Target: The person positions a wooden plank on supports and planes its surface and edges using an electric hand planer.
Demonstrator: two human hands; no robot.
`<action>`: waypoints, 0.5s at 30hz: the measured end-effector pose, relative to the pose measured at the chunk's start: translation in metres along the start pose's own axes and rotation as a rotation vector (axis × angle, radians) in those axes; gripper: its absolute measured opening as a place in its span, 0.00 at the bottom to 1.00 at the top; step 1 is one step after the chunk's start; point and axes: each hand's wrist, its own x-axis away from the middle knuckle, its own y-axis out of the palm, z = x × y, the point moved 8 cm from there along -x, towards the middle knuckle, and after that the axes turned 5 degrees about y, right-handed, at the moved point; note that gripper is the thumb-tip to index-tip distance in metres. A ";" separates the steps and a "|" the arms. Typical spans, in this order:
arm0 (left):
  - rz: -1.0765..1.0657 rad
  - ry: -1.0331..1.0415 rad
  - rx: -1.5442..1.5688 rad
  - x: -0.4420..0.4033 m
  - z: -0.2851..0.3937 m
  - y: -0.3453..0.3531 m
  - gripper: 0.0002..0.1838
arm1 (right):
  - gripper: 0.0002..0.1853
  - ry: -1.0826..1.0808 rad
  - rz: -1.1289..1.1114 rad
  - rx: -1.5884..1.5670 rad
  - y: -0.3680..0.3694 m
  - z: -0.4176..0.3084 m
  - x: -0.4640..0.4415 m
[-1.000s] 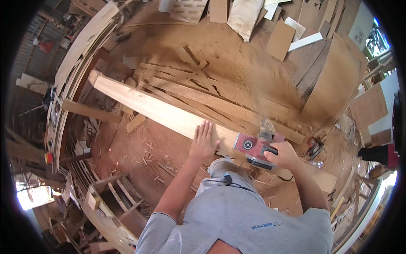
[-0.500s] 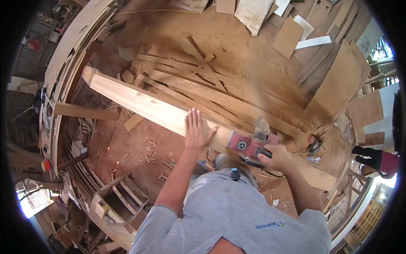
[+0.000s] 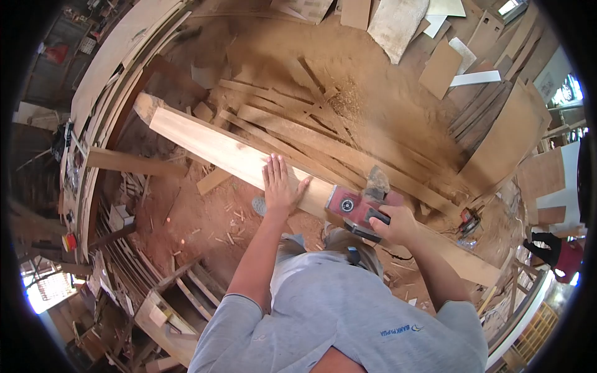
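Observation:
A long pale wooden board [image 3: 211, 147] slopes from upper left to lower right in front of me. My left hand [image 3: 282, 191] lies flat on its middle, fingers stretched out and thumb apart. Just to the right, a red belt sander [image 3: 349, 205] sits on the board. My right hand [image 3: 398, 222] is wrapped round the sander's black rear handle. A dusty brown dust outlet [image 3: 377, 184] sticks out from its far side. The sander's underside, against the wood, is hidden.
Loose planks [image 3: 298, 133] lie on the dusty floor beyond the board. Stacked curved panels [image 3: 99, 93] stand at left, with a wooden frame [image 3: 180, 292] at lower left. Sheet offcuts [image 3: 438, 68] lie at upper right. A red-and-black power tool [image 3: 469, 222] rests at right.
The sander and my right hand have shifted slightly left, closer to my left hand. My view has moved a little, and the background sits further right and lower.

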 end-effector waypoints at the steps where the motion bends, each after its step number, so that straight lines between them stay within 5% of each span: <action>1: -0.013 -0.001 -0.001 -0.007 -0.013 -0.005 0.65 | 0.22 -0.016 0.013 0.000 0.003 -0.010 -0.008; 15: 0.069 0.078 0.056 -0.063 -0.157 -0.043 0.62 | 0.21 0.032 -0.024 0.002 0.065 -0.154 -0.107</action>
